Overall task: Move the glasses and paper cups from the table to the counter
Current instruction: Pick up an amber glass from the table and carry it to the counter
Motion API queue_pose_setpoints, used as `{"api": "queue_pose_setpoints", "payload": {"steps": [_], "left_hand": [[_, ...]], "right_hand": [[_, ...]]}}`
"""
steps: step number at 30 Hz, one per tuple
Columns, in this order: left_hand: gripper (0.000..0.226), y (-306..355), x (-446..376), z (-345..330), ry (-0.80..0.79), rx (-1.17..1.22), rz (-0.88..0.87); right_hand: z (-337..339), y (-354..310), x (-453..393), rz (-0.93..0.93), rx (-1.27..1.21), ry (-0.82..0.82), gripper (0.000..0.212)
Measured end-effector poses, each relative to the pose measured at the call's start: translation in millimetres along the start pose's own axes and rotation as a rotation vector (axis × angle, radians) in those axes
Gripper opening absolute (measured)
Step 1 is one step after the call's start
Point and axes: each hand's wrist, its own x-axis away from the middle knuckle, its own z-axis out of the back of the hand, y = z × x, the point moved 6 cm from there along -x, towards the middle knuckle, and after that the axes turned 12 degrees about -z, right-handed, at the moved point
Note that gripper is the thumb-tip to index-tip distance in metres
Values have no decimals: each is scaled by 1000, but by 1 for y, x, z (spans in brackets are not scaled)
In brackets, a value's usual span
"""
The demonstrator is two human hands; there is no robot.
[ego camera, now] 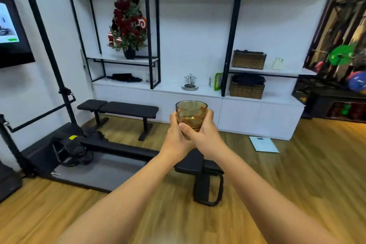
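A smoky brown drinking glass (190, 114) is held upright in mid-air at the centre of the view, over the wooden floor. My left hand (175, 137) wraps around its left side and bottom. My right hand (206, 134) curls around its right side, thumb across the front. Both arms are stretched forward. Ahead stands the white counter (174, 90) under a black-framed shelving unit. No table or paper cups are in view.
On the counter sit a small rack on a round tray (190, 83), a green packet (217, 81) and a wicker basket (246, 90). A black weight bench (122, 110), a gym machine base (206, 184) and a scale (263, 144) stand on the floor between me and the counter.
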Motion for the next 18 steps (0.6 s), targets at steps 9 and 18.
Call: {"api": "queue_pose_setpoints", "payload": {"steps": [9,18], "left_hand": [[93,-41,-80,-149,-87,119,40],[85,-130,-198,-261,-131,33,-52]], "right_hand": [[129,72,-78,-48,-2,79,74],[224,142,-211,-62,35,138,75]]}}
